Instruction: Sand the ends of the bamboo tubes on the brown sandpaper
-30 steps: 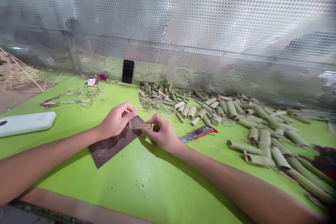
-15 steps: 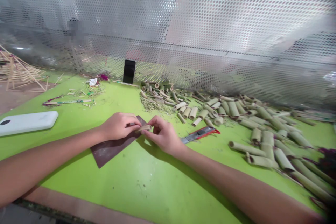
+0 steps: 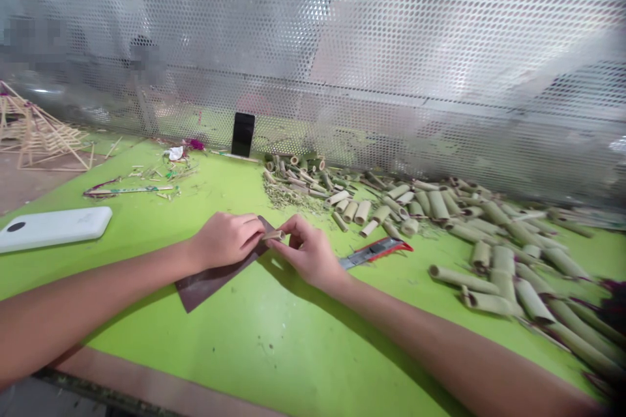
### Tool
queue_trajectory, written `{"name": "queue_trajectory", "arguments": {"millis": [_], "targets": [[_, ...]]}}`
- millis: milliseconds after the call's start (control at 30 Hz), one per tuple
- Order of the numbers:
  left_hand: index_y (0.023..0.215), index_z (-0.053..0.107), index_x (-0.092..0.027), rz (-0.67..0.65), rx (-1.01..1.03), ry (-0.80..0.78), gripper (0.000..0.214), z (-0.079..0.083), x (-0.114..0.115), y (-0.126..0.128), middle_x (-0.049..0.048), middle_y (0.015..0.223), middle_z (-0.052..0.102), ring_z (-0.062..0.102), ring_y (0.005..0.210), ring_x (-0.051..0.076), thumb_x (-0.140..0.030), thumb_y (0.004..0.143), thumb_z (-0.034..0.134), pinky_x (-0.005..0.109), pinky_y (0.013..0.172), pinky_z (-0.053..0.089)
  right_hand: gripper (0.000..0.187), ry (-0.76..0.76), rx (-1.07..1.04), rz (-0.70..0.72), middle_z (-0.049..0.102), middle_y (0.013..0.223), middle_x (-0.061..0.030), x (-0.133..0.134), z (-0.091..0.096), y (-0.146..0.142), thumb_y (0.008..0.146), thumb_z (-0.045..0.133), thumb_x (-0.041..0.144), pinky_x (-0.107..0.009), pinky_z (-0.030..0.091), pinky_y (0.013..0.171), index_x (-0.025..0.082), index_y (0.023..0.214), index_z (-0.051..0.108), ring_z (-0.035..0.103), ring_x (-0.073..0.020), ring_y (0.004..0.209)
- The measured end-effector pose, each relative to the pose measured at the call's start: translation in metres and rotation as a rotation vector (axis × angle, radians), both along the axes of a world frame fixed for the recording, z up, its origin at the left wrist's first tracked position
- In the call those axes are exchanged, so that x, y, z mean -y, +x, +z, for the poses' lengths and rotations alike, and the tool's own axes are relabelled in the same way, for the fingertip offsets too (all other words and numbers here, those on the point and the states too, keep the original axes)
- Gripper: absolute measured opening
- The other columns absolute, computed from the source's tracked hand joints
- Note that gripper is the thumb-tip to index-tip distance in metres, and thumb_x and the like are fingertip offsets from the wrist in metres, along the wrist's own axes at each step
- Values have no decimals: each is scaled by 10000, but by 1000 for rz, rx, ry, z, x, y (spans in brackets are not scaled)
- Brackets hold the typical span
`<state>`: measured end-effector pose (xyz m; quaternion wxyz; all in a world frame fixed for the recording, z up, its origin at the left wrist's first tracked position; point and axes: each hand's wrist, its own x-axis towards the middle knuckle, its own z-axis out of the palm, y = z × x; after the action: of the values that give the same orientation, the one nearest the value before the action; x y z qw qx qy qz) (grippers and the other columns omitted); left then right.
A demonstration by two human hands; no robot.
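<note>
Between my hands is a short bamboo piece [image 3: 274, 235], pale with a hollow end, lying across the upper part of a dark brown sheet [image 3: 208, 287] that looks like sandpaper. My right hand [image 3: 308, 251] pinches its right end between thumb and fingers. Curled fingers of my left hand [image 3: 232, 240] close over the piece's left end, above the sheet; the fingertips are partly hidden. Just right of my right hand lies a utility knife [image 3: 375, 251] with a red edge.
Many cut bamboo tubes [image 3: 437, 205] and shavings are heaped at the back and right. A black phone [image 3: 243, 134] leans against the perforated metal screen [image 3: 391, 58]. A white oblong device [image 3: 59, 228] lies left, and a stick frame [image 3: 44, 137] stands behind it.
My left fingers have curled in more tightly and shifted slightly along the bamboo piece. My right hand keeps its pinch. The whole view has shifted slightly.
</note>
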<state>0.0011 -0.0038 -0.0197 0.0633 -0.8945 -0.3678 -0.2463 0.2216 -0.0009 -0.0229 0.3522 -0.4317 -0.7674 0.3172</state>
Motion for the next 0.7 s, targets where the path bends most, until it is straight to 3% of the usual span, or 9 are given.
{"name": "queue_trajectory", "arguments": {"millis": [333,700], "targets": [[870,629,-164,22,-33,19,202,-3,-1,2,16,780,673,636,637,161,-245,985,485,265,519,365,248,27,32,0,476,535,61,1,-3,0,857,691,426,-250,257,462,214,867,562,393,-123,467],[899,623,-163,87,22,-72,135,-3,-4,4,32,853,706,641,686,171,-222,964,520,264,558,364,260,56,52,-30,470,518,64,1,1,-3,845,703,404,-241,246,455,214,803,531,381,-110,451]]}}
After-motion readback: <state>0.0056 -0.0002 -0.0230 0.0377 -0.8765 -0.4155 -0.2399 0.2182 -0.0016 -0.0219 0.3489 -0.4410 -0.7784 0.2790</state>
